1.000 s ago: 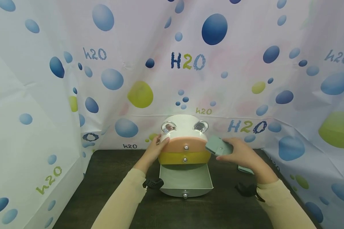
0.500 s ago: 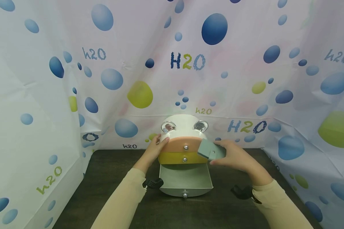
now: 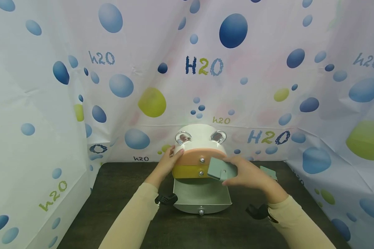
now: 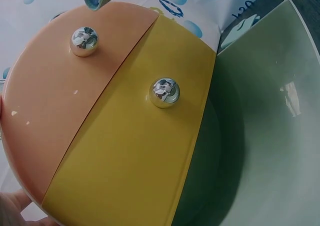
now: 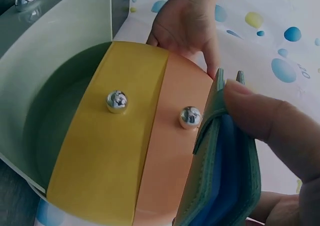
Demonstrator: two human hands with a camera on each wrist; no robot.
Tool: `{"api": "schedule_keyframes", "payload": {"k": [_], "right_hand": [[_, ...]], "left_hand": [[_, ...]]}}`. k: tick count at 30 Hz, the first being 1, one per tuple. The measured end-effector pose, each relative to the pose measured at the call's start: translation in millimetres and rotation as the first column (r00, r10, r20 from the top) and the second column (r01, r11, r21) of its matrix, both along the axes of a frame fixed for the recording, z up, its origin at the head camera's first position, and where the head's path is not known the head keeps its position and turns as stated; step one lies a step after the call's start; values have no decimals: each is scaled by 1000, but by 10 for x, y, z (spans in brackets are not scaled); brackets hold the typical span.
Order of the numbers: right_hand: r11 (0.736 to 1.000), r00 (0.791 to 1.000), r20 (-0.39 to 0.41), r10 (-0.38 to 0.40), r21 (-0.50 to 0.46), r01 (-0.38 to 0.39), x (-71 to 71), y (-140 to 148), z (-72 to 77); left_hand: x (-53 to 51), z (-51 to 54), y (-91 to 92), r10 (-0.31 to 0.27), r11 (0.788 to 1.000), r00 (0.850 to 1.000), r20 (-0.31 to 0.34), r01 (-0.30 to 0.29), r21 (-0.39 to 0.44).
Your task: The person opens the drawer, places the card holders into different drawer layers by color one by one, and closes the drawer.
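A small drawer box with a white rounded top (image 3: 199, 133) stands on the dark table. Its orange drawer (image 3: 190, 157) and yellow drawer (image 3: 187, 172) are shut; the green bottom drawer (image 3: 202, 192) is pulled out, its visible floor bare. My left hand (image 3: 168, 162) holds the box's left side, thumb at the front edge; its other fingers are partly hidden. My right hand (image 3: 249, 174) grips a green wallet (image 3: 219, 168) with a snap strap, in front of the box's right side, above the open drawer. In the right wrist view the wallet (image 5: 220, 156) shows a blue inside.
Another flat green item (image 3: 269, 172) lies on the table (image 3: 121, 193) behind my right hand, partly hidden by it. Two shiny rings (image 3: 219, 137) stick out from the box's top. A patterned sheet (image 3: 152, 102) hangs behind and at both sides.
My right hand has moved left with the wallet, from beside the box to in front of its right side. The left hand and the drawers have stayed put.
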State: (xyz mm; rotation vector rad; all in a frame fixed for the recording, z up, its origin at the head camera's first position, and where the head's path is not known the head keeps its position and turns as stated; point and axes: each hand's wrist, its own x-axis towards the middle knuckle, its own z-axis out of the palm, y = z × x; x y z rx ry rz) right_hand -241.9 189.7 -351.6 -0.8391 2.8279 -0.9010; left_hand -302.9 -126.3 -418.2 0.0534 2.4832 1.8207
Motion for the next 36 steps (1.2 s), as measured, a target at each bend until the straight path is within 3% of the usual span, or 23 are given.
{"api": "schedule_keyframes", "payload": {"k": [9, 26, 36], "right_hand": [[999, 1000, 7, 27, 22, -27, -30, -103, -115], [983, 983, -3, 185, -2, -185, -90, -280, -321], [983, 983, 13, 183, 20, -183, -87, -373, -384]], "left_hand": [[-10, -10, -10, -4, 1000, 1000, 3, 4, 7], [-9, -7, -7, 12, 1000, 1000, 13, -12, 9], [-16, -11, -7, 7, 1000, 1000, 17, -7, -2]]}}
